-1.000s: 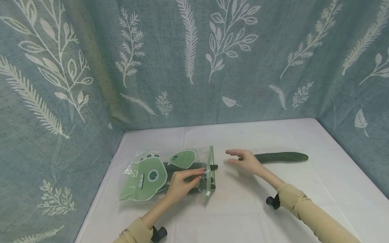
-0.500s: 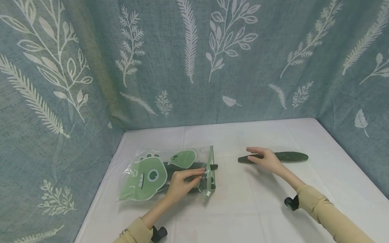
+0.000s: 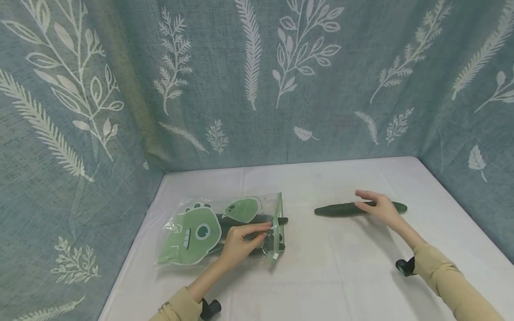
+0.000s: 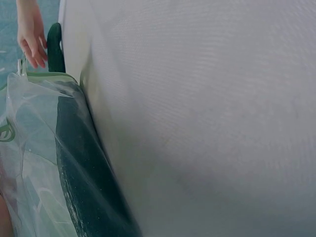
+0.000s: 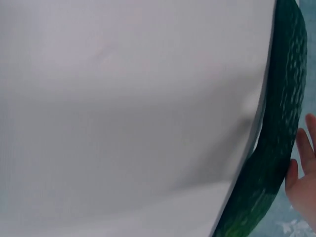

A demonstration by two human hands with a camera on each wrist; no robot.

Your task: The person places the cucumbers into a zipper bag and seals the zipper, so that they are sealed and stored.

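Observation:
A clear zip bag (image 3: 201, 232) with a green cartoon print lies on the left of the table, its green-edged mouth facing right. Dark cucumbers lie inside it, and one cucumber tip (image 3: 283, 220) pokes out at the mouth. My left hand (image 3: 240, 243) pinches the bag's upper film just behind the zip strip. Another cucumber (image 3: 335, 210) lies flat on the right side of the table. Over its right half is my right hand (image 3: 380, 209), fingers spread and thumb apart. The right wrist view shows those fingers right beside the long, bumpy cucumber (image 5: 284, 108).
A white cloth (image 3: 305, 276) covers the table. Blue-green curtains (image 3: 217, 80) with white leaf prints hang close behind it and at both sides. Each wrist carries a small black camera (image 3: 405, 266) below the beige sleeve.
My right hand has moved right, along the loose cucumber from its left end to its right half. The cucumber stays in place. My left hand and the bag have not moved.

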